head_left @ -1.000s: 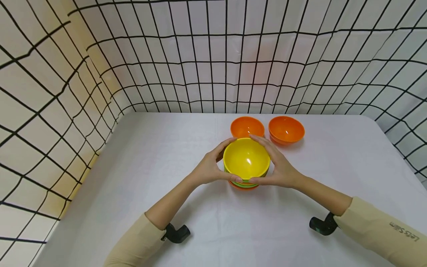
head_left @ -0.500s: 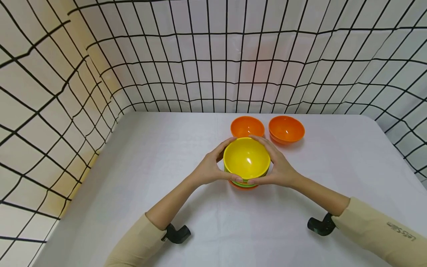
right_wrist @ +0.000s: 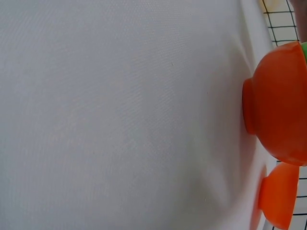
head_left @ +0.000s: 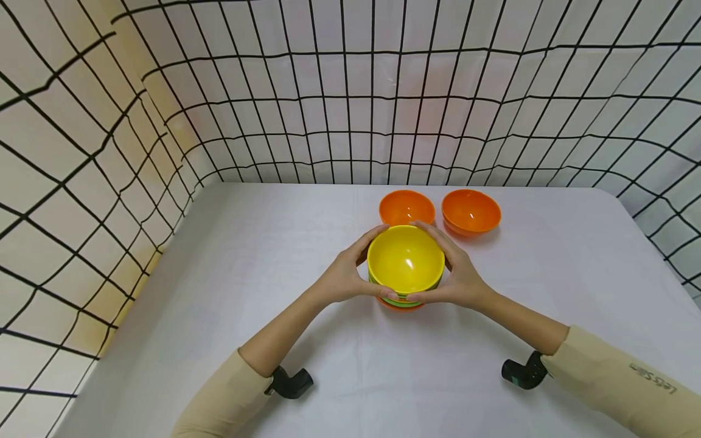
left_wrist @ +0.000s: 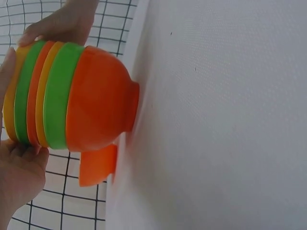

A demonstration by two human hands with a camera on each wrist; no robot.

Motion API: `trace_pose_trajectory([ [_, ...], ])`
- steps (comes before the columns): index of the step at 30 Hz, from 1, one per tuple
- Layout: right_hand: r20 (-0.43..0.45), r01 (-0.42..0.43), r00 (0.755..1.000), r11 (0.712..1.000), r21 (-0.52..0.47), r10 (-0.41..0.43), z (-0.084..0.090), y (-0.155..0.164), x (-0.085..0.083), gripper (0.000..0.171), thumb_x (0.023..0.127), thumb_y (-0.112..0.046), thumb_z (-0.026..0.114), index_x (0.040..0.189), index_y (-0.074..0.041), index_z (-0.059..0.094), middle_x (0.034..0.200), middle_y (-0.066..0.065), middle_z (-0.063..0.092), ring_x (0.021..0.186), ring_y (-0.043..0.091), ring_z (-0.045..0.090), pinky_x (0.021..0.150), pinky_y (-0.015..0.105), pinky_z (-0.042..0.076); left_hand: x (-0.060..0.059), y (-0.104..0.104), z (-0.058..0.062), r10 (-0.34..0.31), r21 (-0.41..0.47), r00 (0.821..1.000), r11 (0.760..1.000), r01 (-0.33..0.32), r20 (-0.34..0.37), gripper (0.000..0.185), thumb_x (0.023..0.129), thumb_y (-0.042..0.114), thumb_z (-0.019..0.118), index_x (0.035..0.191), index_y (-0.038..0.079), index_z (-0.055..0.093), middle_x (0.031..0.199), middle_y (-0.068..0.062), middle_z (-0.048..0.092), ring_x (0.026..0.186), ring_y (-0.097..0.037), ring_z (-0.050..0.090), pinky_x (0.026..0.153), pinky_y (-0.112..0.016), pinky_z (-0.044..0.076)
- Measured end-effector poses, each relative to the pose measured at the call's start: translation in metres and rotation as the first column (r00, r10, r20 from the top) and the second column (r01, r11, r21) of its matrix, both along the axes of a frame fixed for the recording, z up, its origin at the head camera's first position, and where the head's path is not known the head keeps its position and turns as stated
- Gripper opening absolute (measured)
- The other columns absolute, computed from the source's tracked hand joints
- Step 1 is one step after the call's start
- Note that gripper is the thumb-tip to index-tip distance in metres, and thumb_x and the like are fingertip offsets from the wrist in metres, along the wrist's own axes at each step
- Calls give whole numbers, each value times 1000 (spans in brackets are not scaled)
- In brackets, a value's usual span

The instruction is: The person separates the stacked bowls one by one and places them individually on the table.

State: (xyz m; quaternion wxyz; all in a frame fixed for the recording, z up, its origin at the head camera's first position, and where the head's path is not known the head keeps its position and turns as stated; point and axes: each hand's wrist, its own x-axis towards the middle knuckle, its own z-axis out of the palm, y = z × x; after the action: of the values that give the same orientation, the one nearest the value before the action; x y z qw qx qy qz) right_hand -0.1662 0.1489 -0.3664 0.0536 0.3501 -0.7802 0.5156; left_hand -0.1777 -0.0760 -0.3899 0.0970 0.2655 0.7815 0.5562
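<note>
While our left hand [head_left: 344,275] and right hand [head_left: 463,278] curl round opposite sides of the stack of bowls [left_wrist: 61,96], our thumbs lie along the near side and our fingers reach round the far side, spread just as wide as the rims they hold. Between our fingers sits the yellow bowl [head_left: 406,258] on top; below them, the bottom orange bowl [left_wrist: 100,100] stands with its foot on the white table [head_left: 383,377]. To steady the column well, we should press evenly from both sides, as a lopsided push could tip it. Just beyond our fingertips is one loose orange bowl [head_left: 402,207], with another orange bowl [head_left: 471,213] to its right; we had best avoid nudging either.
</note>
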Motion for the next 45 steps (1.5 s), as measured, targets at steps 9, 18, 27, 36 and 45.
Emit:
trace_pose_trajectory([
  [9,-1,-42,999,997,-60,42,-6,2,-4,104,49,11,84,137,12,30,137,28,37,120,2,43,97,14,40,0,0,-4,14,-29,998,999,-16,-65,110,59,15,88,147,23,21,146,4,34,133,-12,33,111,-32,27],
  [18,7,-60,998,994,-95,61,-28,8,-16,108,51,4,87,142,1,30,142,20,36,122,6,43,97,17,41,2,0,-1,8,-27,995,1000,-10,-96,105,63,20,86,146,26,23,145,6,35,132,-10,34,110,-33,29],
  [27,4,-61,998,991,-117,61,-33,10,-18,106,53,0,88,142,-2,31,142,18,37,122,9,44,98,19,41,-2,0,-7,-4,10,995,1000,5,-95,106,61,20,87,146,24,23,142,12,36,130,-6,36,110,-28,29],
  [36,0,-57,998,991,-120,57,-25,7,-13,105,51,7,87,140,5,31,139,23,37,121,7,45,96,18,42,-2,0,-7,-4,26,994,1000,6,-105,106,61,18,87,146,20,24,142,9,37,130,-8,36,109,-26,30],
  [45,-9,-62,998,990,-125,62,-24,7,-13,105,49,8,87,139,7,31,139,26,37,121,7,45,97,18,42,6,2,7,-2,19,994,1000,4,-110,103,63,9,85,146,10,23,144,-3,38,131,-16,37,110,-31,30],
])
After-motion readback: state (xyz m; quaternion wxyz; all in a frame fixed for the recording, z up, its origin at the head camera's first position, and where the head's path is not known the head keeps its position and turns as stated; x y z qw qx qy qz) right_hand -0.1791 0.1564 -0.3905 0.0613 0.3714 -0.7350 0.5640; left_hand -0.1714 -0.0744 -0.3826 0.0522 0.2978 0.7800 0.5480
